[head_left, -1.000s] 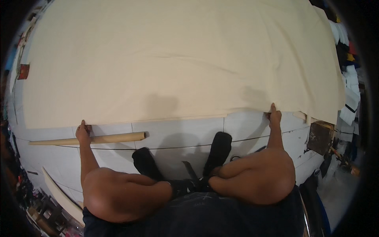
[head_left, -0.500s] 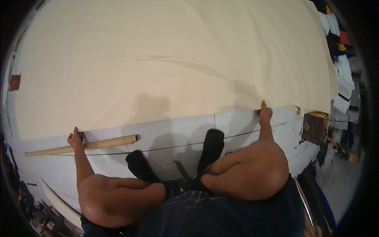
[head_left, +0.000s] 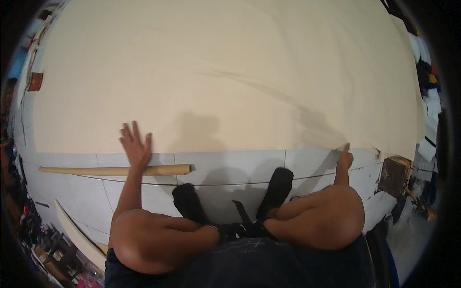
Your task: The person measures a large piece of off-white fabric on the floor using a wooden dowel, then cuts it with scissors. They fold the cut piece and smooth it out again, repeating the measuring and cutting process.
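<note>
A large cream cloth [head_left: 230,96] lies spread over the tiled floor, its near edge running across in front of my feet. My left hand [head_left: 136,150] rests palm down near that edge, fingers spread. At the cloth's near edge on the right, my right hand [head_left: 344,158] has one finger stretched onto the cloth and the others curled under, pinching the edge. Soft creases run from the middle of the cloth toward this hand. A long cardboard tube [head_left: 163,170] lies on the tiles, passing beneath my left wrist.
A dark brown block-like object [head_left: 394,176] stands by the cloth's near right corner. A small red object [head_left: 35,81] sits at the left edge. Folded white pieces [head_left: 427,150] are stacked at the right. A long pale strip [head_left: 77,235] lies at lower left.
My left hand has let go of the cloth's edge and now lies spread on top, farther right. My right hand stays at the edge. The cloth's left part looks flatter, and the view has shifted.
</note>
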The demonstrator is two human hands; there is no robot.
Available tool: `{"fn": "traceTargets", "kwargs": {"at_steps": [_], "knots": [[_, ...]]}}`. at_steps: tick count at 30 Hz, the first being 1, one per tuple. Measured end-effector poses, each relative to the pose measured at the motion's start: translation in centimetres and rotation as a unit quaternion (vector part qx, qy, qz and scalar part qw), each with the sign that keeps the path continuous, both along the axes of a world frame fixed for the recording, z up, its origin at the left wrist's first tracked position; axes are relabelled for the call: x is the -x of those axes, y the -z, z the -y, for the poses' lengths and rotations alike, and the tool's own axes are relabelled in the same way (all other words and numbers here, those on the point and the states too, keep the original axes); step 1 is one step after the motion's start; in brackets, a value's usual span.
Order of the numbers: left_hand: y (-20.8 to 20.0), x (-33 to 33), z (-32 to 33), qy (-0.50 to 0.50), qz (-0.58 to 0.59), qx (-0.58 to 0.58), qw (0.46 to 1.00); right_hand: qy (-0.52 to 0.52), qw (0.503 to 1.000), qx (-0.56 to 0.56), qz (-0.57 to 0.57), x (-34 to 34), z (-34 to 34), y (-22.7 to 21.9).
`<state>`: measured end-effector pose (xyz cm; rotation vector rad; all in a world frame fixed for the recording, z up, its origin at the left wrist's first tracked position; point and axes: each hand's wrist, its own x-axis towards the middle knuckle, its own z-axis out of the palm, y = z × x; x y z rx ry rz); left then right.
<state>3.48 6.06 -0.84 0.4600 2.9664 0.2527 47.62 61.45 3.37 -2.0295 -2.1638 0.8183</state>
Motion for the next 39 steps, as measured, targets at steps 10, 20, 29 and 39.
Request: {"fn": "traceTargets", "kwargs": {"at_steps": [10,20,29,39], "knots": [[-1.2,-0.7,-4.0,0.026,-0.099,0.055,0.993,-0.418,0.798,-0.412,0.136,28.0,-12.3,1.6],[-1.2,-0.3,-3.0,-0.011,-0.04,-0.006,0.999,-0.33,0.916,-0.161,0.162,29.5,-19.2,5.8],[-1.5,0.1,-2.7,-0.027,-0.031,-0.107,0.993,-0.296,0.904,-0.282,0.124,28.1,-15.9,4.4],[-2.1,0.1,16.7,-0.614,-0.083,-0.141,0.772,-0.78,0.596,-0.003,-0.193,25.3,17.6,-3.1]]}}
